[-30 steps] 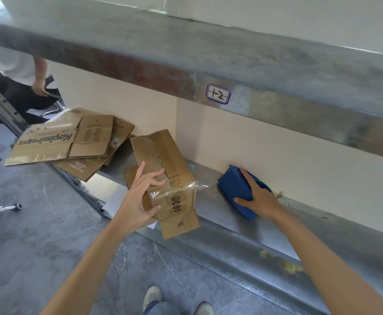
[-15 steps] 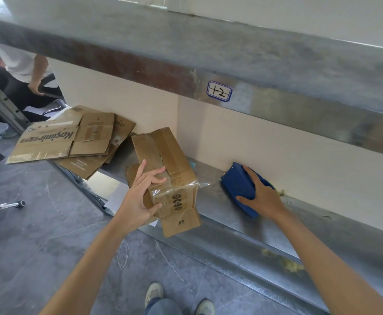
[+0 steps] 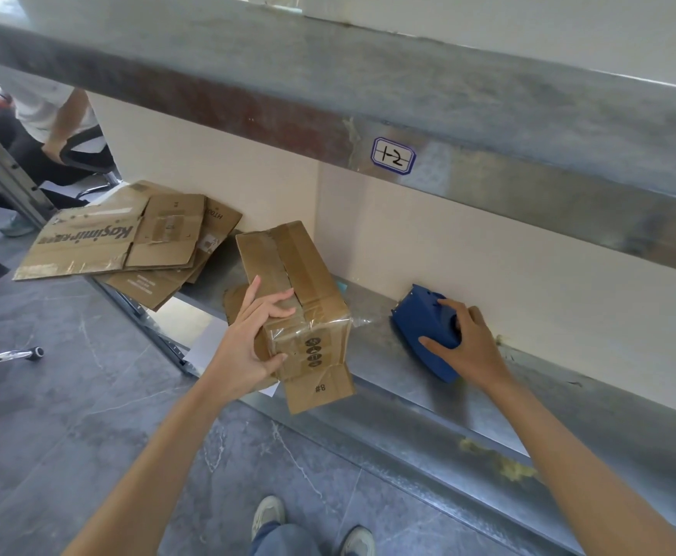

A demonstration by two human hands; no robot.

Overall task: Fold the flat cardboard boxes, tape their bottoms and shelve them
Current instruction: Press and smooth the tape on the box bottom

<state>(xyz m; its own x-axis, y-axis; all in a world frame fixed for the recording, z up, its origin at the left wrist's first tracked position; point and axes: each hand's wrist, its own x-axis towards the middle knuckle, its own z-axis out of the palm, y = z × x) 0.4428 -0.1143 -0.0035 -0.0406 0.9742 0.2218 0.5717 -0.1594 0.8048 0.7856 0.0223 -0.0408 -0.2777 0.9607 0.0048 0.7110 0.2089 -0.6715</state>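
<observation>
Your shoes (image 3: 268, 515) stand on the grey floor. Just above them, your left hand (image 3: 248, 347) grips the near end of the folded cardboard box (image 3: 300, 298), with the thumb on its side and the fingers curled over the top. Clear tape wraps that end, and the box sits at the front of the metal shelf (image 3: 408, 399), its "#8" flap hanging past the edge. Well apart to the right, your right hand (image 3: 468, 347) curls over the blue tape dispenser (image 3: 420, 327) on the shelf, close to the wall. Farther left, flat cardboard boxes (image 3: 127, 238) lie stacked and overhang the shelf. On the shelf above is a label (image 3: 393, 156) reading "1-2".
</observation>
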